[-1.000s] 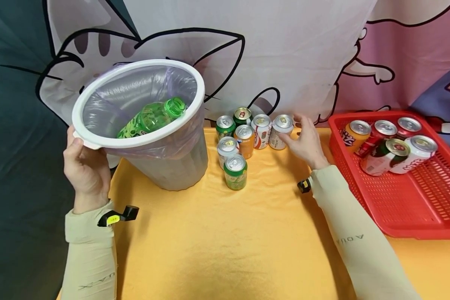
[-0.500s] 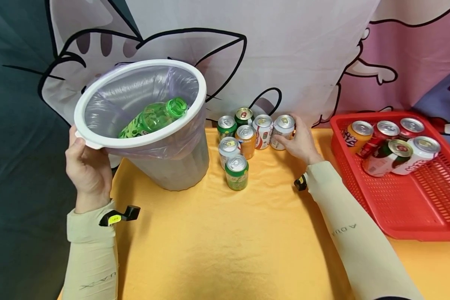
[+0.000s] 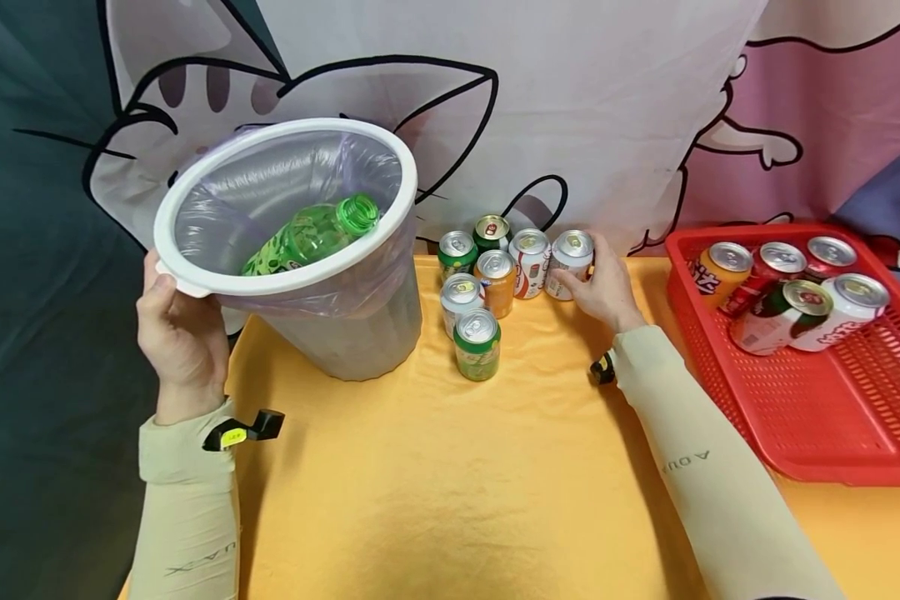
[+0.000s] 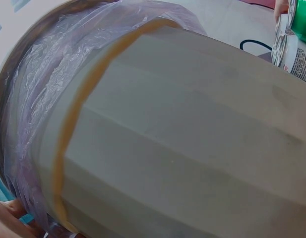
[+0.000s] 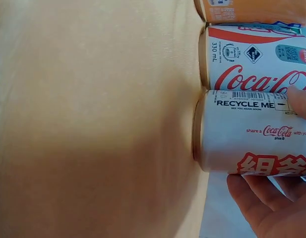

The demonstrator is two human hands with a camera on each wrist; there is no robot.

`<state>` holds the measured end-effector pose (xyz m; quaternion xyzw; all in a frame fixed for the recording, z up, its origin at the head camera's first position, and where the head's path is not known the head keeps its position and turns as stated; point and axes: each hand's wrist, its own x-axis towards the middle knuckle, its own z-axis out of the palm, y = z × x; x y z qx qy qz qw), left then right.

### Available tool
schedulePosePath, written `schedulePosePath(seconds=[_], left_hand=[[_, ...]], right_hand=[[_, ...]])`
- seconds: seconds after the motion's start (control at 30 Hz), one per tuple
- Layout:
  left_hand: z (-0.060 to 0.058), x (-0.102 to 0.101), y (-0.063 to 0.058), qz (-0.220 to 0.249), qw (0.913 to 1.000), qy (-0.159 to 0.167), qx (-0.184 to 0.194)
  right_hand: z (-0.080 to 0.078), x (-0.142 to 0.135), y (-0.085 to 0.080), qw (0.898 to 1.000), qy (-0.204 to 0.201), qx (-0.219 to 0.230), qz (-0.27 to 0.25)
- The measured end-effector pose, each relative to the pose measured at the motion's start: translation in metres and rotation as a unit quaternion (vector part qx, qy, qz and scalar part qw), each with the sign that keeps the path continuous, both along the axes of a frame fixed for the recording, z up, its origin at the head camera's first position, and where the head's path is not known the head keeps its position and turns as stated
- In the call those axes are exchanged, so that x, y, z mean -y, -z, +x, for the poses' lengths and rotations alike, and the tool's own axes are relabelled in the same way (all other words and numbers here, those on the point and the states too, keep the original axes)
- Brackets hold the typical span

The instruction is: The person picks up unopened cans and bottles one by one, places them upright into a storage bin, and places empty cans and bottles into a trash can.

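Two grips: L fingers (image 3: 157,293) on bin rim (image 3: 300,277), my R fingers (image 5: 244,201) round end can (image 5: 229,139); best lift vert. 1st.

Lt beige sleeves (image 3: 189,508), dk lettering (image 3: 686,461), blk wrist mounts (image 3: 268,424)

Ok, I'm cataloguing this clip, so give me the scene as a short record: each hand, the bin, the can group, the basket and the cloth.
Left hand: grips the rim of the bin
Right hand: grips the white can at the group's right end
Bin contents: green bottle, inside a bag lining
Can group: seven cans, counting the held one
Red basket: holds five more cans
Cloth: yellow
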<state>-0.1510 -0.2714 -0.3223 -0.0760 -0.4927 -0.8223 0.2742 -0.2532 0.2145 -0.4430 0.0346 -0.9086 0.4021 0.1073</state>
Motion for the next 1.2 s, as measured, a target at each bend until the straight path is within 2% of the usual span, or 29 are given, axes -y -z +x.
schedulePosePath(seconds=[0.2, 0.4, 0.57, 0.7, 1.0, 1.2], left_hand=[[-0.002, 0.000, 0.003, -0.012, 0.9998, -0.009, -0.009], [-0.002, 0.001, 0.003, -0.013, 0.9998, -0.011, -0.011], [0.000, 0.001, 0.002, -0.007, 1.0000, -0.001, 0.000], [0.000, 0.001, 0.000, -0.008, 1.0000, -0.001, 0.001], [0.000, 0.000, 0.001, 0.001, 1.0000, -0.001, -0.002], [0.000, -0.001, 0.000, -0.001, 1.0000, -0.003, 0.000]], right_hand=[[0.001, 0.000, 0.002, 1.000, 0.001, -0.001, -0.005], [0.004, 0.001, -0.004, 0.999, 0.013, 0.017, -0.030], [0.015, -0.001, -0.008, 0.999, 0.044, 0.025, -0.020], [0.023, -0.003, -0.008, 0.998, 0.057, 0.012, -0.022], [0.040, -0.009, -0.005, 0.997, 0.073, -0.011, -0.026], [0.058, -0.011, -0.014, 0.997, 0.074, -0.026, -0.026]])
